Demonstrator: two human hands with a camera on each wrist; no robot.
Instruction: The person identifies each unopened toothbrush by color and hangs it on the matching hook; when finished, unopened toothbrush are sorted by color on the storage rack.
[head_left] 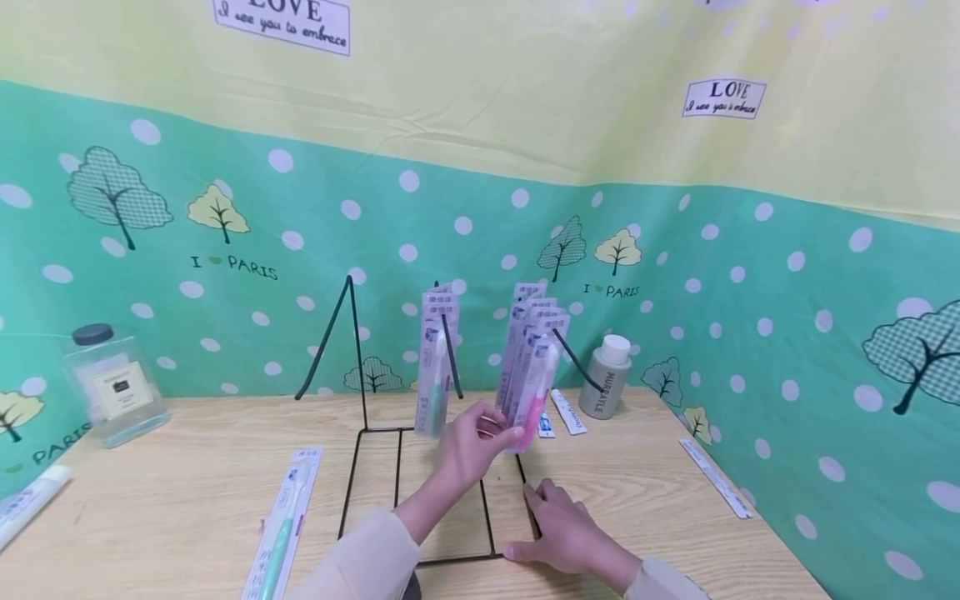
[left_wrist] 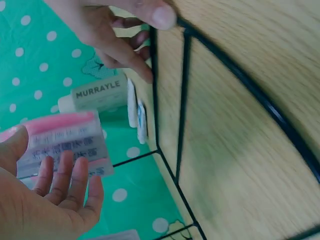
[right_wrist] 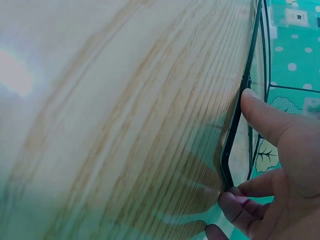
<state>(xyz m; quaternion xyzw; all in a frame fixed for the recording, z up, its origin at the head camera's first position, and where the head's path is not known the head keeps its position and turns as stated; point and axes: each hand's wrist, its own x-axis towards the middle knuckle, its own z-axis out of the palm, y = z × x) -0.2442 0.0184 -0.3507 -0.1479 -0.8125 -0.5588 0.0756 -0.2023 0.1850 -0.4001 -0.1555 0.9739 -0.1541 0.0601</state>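
In the head view a black wire display rack stands on the table, with packaged toothbrushes hanging from its hooks. My left hand holds the lower end of the pink toothbrush pack on the right-hand hook, thumb in front. The left wrist view has this left hand with its thumb on the pink side and fingers along the packs. More packs hang on the middle hook; the left hook carries nothing. At the base's front right corner, my right hand grips the frame, thumb on the bar.
A green packaged toothbrush lies left of the rack. Behind stand a glass bottle and a grey bottle. Small tubes lie near the grey bottle, a flat pack at right, a white tube at far left.
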